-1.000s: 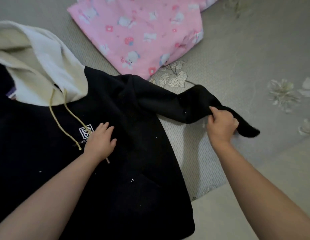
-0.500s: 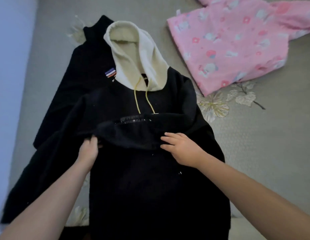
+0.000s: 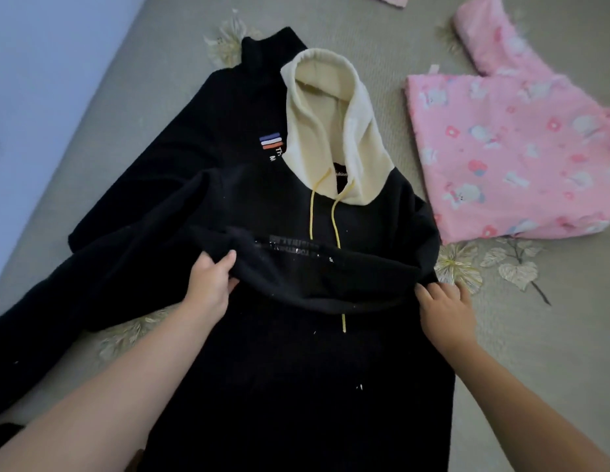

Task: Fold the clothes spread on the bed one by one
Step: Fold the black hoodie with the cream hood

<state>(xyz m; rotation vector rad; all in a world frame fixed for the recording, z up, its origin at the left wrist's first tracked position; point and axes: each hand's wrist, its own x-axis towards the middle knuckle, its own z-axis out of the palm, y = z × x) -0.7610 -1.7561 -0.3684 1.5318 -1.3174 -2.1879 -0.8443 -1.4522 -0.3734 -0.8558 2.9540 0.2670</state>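
Observation:
A black hoodie (image 3: 296, 369) with a cream hood (image 3: 334, 131) and yellow drawstrings lies front-up on the grey bed (image 3: 521, 362). Its right sleeve (image 3: 324, 277) is folded across the chest. My left hand (image 3: 209, 284) grips the cuff end of that sleeve, thumb on top. At the fold on the hoodie's right edge, my right hand (image 3: 444, 310) holds the cloth with curled fingers. A black high-neck sweater (image 3: 208, 137) with a striped logo lies partly under the hoodie at the upper left. A pink printed garment (image 3: 514, 158) lies at the upper right.
The hoodie's other sleeve (image 3: 85, 284) stretches out to the left, towards the bed's edge. A pale blue wall (image 3: 48, 63) runs along the left side. Bare floral bedspread shows to the right of the hoodie.
My right hand has carried the sleeve from the right side across the chest. My left hand left the chest and took the cuff. My right hand has moved out to the fold.

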